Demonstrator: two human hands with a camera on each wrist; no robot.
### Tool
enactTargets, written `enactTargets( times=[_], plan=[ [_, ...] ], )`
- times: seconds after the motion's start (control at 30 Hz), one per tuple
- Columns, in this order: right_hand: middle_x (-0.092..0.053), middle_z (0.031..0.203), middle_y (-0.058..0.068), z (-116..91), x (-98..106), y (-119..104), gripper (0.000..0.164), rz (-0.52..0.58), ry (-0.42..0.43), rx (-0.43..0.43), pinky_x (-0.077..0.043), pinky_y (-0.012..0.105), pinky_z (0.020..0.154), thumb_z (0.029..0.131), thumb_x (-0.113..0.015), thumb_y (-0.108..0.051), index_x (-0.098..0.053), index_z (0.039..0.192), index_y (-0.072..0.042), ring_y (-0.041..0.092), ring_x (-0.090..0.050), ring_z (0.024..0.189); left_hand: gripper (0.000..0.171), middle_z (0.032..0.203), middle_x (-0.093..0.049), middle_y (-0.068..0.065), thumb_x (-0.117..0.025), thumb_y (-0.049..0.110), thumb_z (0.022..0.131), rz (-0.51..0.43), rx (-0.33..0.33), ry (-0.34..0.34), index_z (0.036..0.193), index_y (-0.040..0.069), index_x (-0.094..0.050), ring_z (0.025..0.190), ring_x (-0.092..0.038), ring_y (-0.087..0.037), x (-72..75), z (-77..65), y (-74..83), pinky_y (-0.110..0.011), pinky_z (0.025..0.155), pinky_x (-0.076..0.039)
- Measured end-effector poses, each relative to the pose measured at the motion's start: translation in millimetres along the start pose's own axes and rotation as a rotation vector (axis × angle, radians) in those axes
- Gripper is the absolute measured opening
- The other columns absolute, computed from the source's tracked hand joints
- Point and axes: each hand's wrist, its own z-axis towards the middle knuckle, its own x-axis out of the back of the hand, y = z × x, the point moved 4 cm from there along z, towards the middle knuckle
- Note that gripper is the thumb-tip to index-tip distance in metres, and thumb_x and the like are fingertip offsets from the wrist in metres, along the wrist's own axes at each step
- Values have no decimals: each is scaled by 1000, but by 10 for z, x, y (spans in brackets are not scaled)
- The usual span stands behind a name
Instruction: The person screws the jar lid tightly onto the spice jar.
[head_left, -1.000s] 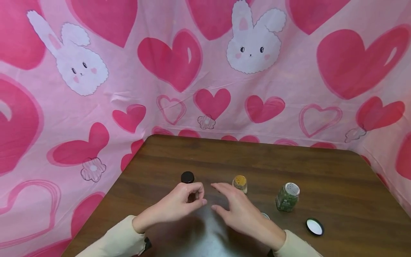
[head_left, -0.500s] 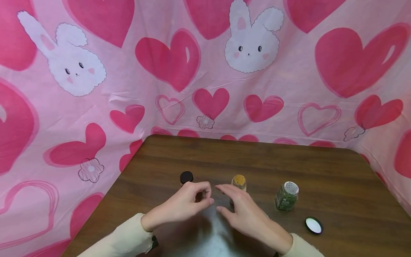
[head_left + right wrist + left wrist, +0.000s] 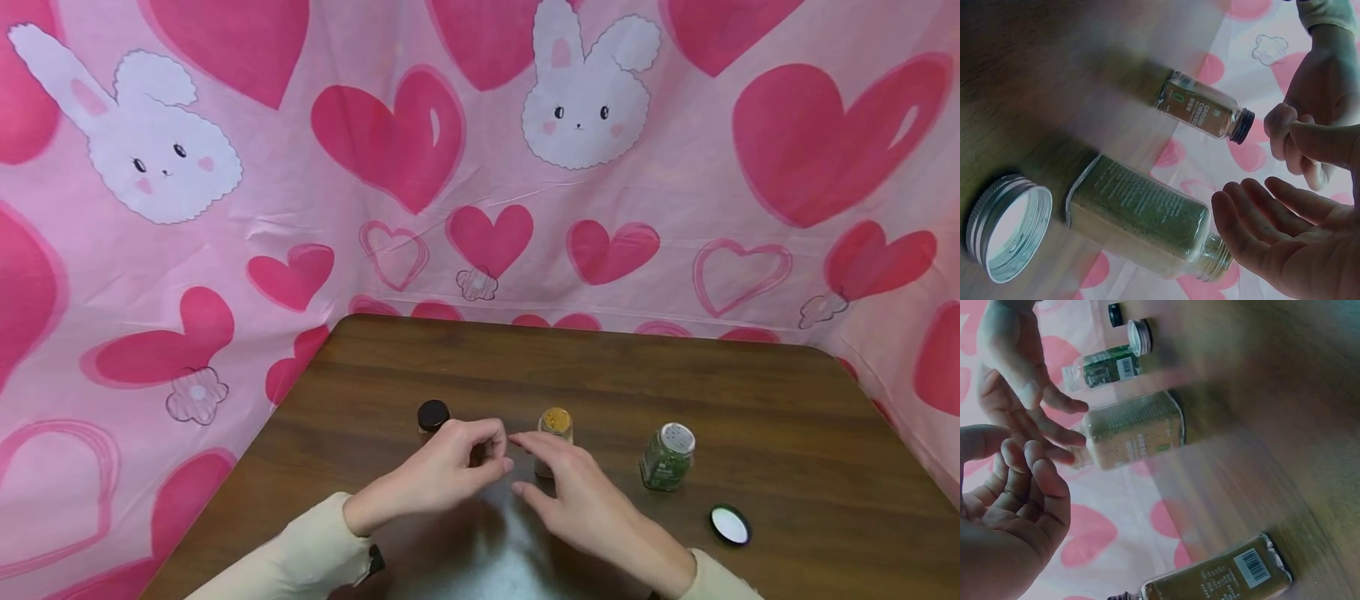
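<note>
2 hands, nothing seen in either: left hand (image 3: 453, 468) curled, right hand (image 3: 583, 493) relaxed. Right knuckles could clip the uncapped square clear-glass jar of yellow powder (image 3: 1141, 215) just beyond, likely spilling it. Green-flake glass shaker (image 3: 666, 460) right of right hand; black-capped glass jar of brown contents (image 3: 1200, 109) beyond left.

The open jar (image 3: 1141, 212), of clear glass, stands upright on the table (image 3: 570, 358), on the far side of the right hand (image 3: 581, 492); its threaded neck is without a cap, and yellow powder shows at the top. 1 silver-coloured lid (image 3: 1010, 228) lies near it, hollow side up. The capped jar (image 3: 1197, 105), with brown content and black cap, stands upright beyond the left hand (image 3: 450, 471).
</note>
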Motion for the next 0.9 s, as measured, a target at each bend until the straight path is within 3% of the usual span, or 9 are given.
enactTargets(
  times=[0.37, 0.63, 0.9],
  plan=[
    [-59, 123, -7, -47, 68, 32, 46, -41, 39, 1, -44, 36, 93, 81, -76, -25, -61, 123, -15, 10, -50, 117, 17, 63, -45, 10, -64, 22, 92, 37, -60, 20, 81, 21, -51, 51, -40, -3, 2, 82, 53, -19, 49, -35],
    [-60, 121, -6, -98, 87, 65, 45, -56, 64, 20, -45, 37, 93, 79, -77, -23, -62, 121, -17, 10, -51, 116, 16, 65, -48, 11, -64, 21, 92, 44, -60, 0, 81, 21, -51, 50, -42, -8, -73, 109, -9, -18, 48, -36],
    [-58, 124, -6, -165, 123, 105, 49, -61, 72, 15, -45, 37, 92, 79, -78, -22, -61, 125, -13, 10, -51, 117, 18, 70, -55, 11, -70, 22, 88, 72, -12, -24, 84, 20, -53, 59, -50, -2, -135, 148, -72, -18, 52, -43]
  ],
)
